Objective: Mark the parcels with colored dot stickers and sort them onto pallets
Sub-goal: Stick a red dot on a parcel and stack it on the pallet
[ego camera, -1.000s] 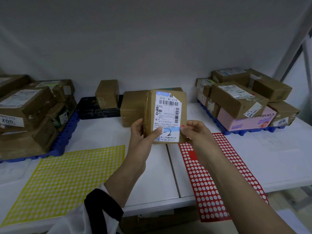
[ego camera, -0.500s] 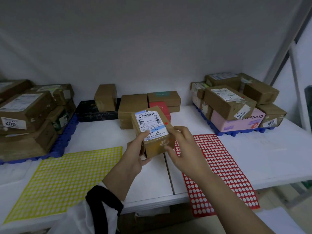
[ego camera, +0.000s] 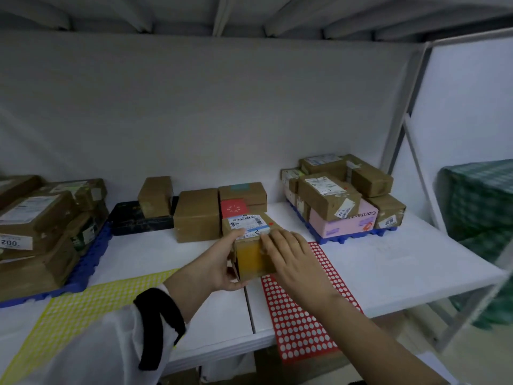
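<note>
A small brown parcel (ego camera: 251,258) with a white label and a red dot on top is held above the white table (ego camera: 388,262). My left hand (ego camera: 222,265) grips its left side, thumb on the label. My right hand (ego camera: 291,254) lies over its right side with fingers fairly straight on the cardboard. The red sticker sheet (ego camera: 305,315) lies under my right forearm. The yellow sticker sheet (ego camera: 77,309) lies at the front left. A blue pallet (ego camera: 344,238) at the right carries several parcels. Another blue pallet (ego camera: 91,259) at the left holds a parcel stack.
Loose brown parcels (ego camera: 197,215), a red box (ego camera: 234,208) and a black tray (ego camera: 133,220) stand at the back middle. A white wall closes the back. A metal frame post (ego camera: 402,112) and green checked cloth (ego camera: 483,218) are at the right.
The parcel went from upright with its label facing me to lying flat and lower over the table. A red dot now shows on its top. The view has tilted up and right.
</note>
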